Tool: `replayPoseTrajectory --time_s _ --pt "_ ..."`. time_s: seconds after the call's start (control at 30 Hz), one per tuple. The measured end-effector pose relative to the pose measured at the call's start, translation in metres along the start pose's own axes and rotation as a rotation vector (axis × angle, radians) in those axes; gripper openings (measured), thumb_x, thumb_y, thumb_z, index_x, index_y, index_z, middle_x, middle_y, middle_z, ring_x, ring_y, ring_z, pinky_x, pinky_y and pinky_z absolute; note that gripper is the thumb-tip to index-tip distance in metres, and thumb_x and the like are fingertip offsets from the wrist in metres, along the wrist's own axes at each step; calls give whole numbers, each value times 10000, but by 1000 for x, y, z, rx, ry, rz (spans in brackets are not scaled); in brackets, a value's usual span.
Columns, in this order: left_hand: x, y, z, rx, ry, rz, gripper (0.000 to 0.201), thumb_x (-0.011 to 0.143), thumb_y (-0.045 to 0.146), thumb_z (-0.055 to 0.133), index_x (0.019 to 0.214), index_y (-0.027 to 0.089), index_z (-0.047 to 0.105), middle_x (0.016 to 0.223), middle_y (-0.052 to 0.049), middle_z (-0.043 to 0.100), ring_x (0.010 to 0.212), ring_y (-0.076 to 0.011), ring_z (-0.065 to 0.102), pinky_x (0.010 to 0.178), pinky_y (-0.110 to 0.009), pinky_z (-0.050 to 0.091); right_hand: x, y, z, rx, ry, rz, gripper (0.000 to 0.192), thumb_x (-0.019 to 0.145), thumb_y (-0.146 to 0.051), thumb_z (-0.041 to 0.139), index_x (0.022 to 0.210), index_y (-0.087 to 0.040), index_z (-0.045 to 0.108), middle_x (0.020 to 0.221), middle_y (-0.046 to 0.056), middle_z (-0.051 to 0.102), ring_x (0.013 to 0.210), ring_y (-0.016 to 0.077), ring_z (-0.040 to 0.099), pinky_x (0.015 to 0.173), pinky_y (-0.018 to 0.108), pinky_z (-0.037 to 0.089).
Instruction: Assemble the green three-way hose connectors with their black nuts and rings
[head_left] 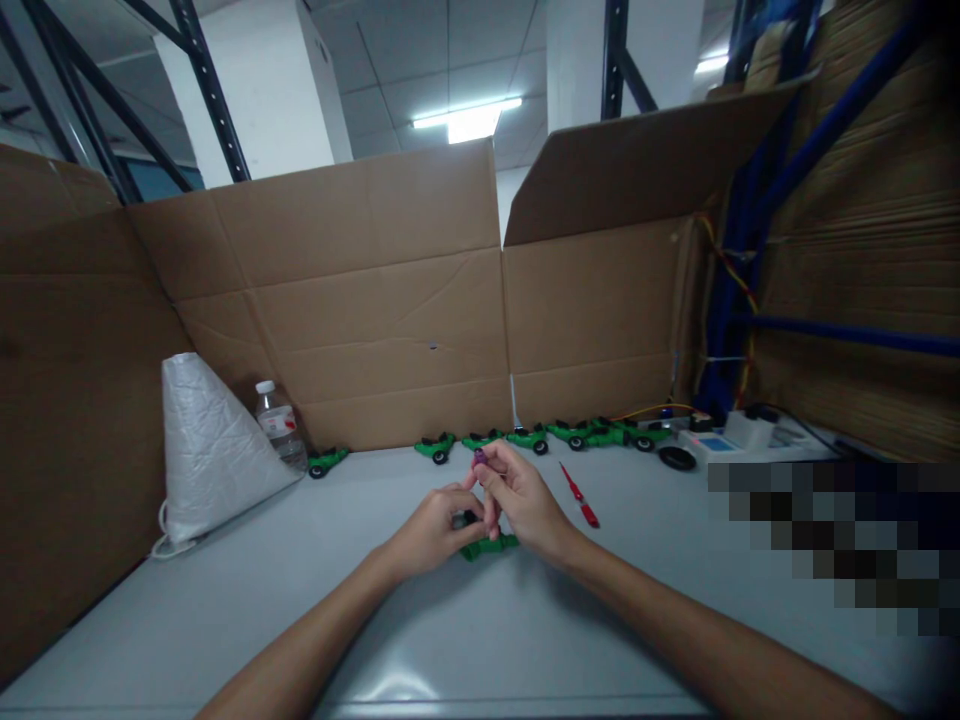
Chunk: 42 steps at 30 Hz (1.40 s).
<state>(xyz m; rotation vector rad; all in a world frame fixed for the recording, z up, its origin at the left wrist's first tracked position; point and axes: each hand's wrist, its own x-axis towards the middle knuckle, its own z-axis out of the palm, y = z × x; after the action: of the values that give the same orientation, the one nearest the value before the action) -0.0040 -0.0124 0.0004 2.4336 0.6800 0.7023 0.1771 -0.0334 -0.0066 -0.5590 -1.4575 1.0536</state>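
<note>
In the head view, my left hand point(439, 525) is closed around the near side of a green toy car point(491, 546) with black parts. The car is low over the table or resting on it; I cannot tell which. My right hand point(529, 500) is close against the left, its thumb and forefinger pinching a small dark purple piece point(480, 456) above the car. The fingers of both hands overlap and hide most of the car. To the right of my right hand lies a red screwdriver point(581, 497).
Several similar green toy cars point(435, 447) stand along the cardboard wall point(375, 350). At the left are a silver drawstring bag point(214, 460) and a plastic bottle point(277, 425). A power strip point(757, 437) and a black ring point(677, 458) lie on the right of the table point(360, 620).
</note>
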Motion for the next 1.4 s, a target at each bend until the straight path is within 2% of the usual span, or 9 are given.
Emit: replayPoseTrajectory --time_s 0.1,0.23,0.4,0.5,0.87,1.1,1.17,1.3,1.4 --pt "0 0 0 -1 13 -10 324 1018 414 621 863 162 754 929 -67 776 923 -176 678 923 -269 491 1 -1 0 45 -7 10 353 989 -551 633 1029 -229 496 934 -8 708 394 76 597 329 186 463" --pt "0 -2 -1 -16 7 -10 347 1008 449 634 883 154 767 939 -75 776 931 -181 675 913 -267 489 3 -6 -1 99 -59 29 404 956 -584 666 999 -225 485 864 -31 679 393 77 594 329 180 468" --pt "0 -4 -2 -15 -4 -5 343 992 459 660 915 154 797 957 -82 779 929 -190 667 916 -286 483 4 -5 -7 146 -130 66 424 998 -627 571 1157 -235 540 879 -28 632 444 81 594 388 217 535" --pt "0 -4 -1 -31 -10 7 347 1004 463 642 954 162 808 987 -85 782 953 -192 669 945 -299 478 5 -4 -11 103 -173 65 412 1013 -614 556 1101 -212 580 877 -10 645 439 66 560 381 191 482" --pt "-3 -4 1 38 -15 -31 319 968 465 692 956 170 814 971 -88 779 933 -194 673 881 -282 502 1 -6 -8 -138 -2 -2 373 995 -580 596 975 -208 582 850 -9 673 433 73 536 372 195 410" --pt "-3 -6 3 54 -13 -40 352 941 503 719 911 160 797 942 -81 789 936 -200 687 883 -298 510 0 -5 -10 -226 76 -55 338 952 -514 696 891 -228 525 655 -77 526 435 91 510 409 205 392" --pt "-3 -6 2 65 -8 -48 354 936 505 725 914 158 792 927 -82 789 921 -199 690 866 -299 513 0 -6 -11 -215 68 -51 317 964 -515 676 938 -228 543 698 -67 556 432 89 513 395 203 390" --pt "-2 -5 0 75 -2 -17 341 955 489 707 919 160 791 928 -80 788 913 -191 692 892 -302 509 0 -12 -10 -154 39 -48 334 995 -510 630 1197 -253 560 853 -26 633 475 80 531 393 179 377" --pt "-2 -6 -2 61 -24 3 364 983 495 664 954 158 799 962 -87 788 921 -188 697 935 -309 507 1 -18 -10 -21 -61 4 339 1012 -526 595 1218 -257 569 949 5 664 479 56 501 399 163 345"
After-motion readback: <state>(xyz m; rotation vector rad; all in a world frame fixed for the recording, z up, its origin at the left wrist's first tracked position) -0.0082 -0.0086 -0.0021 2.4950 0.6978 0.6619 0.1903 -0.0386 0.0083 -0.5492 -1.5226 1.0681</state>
